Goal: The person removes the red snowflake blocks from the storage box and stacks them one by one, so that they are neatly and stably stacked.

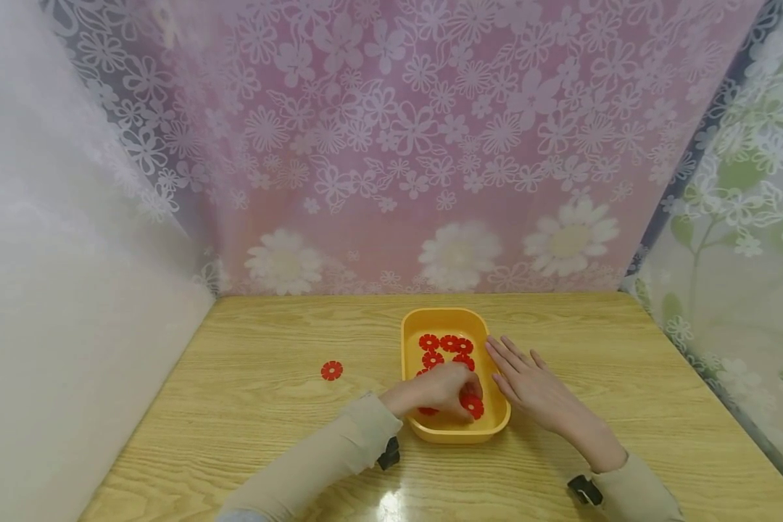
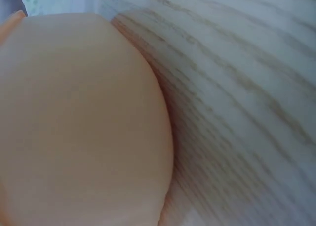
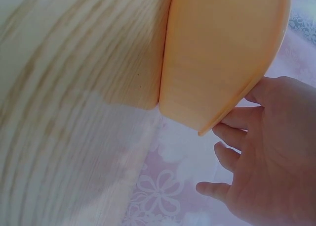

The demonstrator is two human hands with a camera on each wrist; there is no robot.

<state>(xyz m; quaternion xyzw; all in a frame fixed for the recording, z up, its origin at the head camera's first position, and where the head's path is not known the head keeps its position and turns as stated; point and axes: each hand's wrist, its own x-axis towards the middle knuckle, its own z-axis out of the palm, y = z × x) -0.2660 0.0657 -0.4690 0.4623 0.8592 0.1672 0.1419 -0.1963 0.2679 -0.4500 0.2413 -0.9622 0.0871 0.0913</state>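
Observation:
A yellow plastic tray (image 1: 454,436) stands on the table with several red notched snowflake discs (image 1: 433,359) lying in it. My left hand (image 1: 445,388) reaches over its near left side and pinches a red snowflake disc (image 1: 473,407) between thumb and curled fingers. My right hand (image 1: 540,391) rests its fairly straight fingers on the tray's right rim; in the right wrist view those fingertips touch the rim (image 3: 237,105). The left wrist view shows mostly the tray's outer wall (image 2: 84,122), hiding the left fingers. Some discs lie partly behind the left hand.
One loose red snowflake disc (image 1: 331,370) lies on the wooden table (image 1: 267,413) left of the tray. Flowered curtains (image 1: 391,145) hang at the back and right, with a pale sheet (image 1: 72,217) on the left.

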